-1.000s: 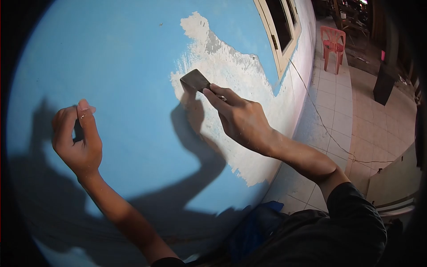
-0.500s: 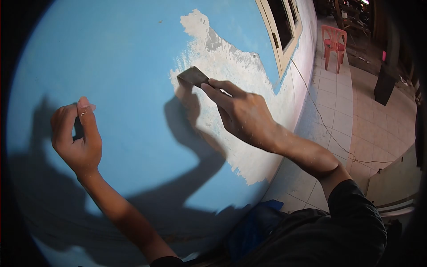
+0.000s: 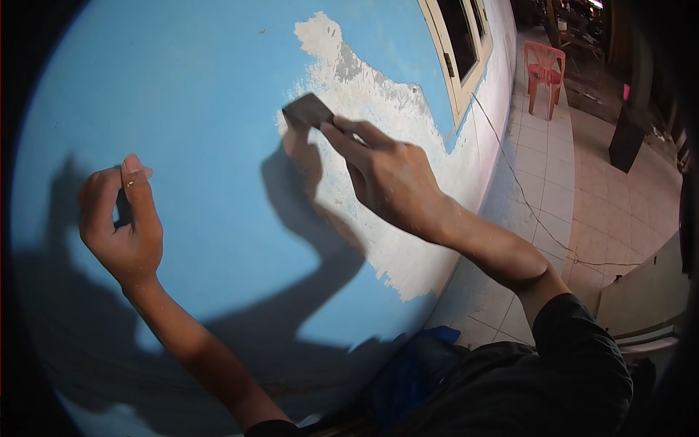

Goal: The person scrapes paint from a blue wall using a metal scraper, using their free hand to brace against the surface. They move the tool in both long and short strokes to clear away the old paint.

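The scraper (image 3: 308,111), a flat, dark, rectangular blade, sits above centre frame, pressed against the wall (image 3: 204,87) at the left edge of a rough, whitish stripped patch (image 3: 378,109). Its handle is hidden inside the right hand (image 3: 389,178), which is closed firmly around it with the forefinger extended along the blade. The surrounding paint is smooth and blue. At left of frame, the left hand (image 3: 124,222) is curled closed with the thumb up. Any contents cannot be made out.
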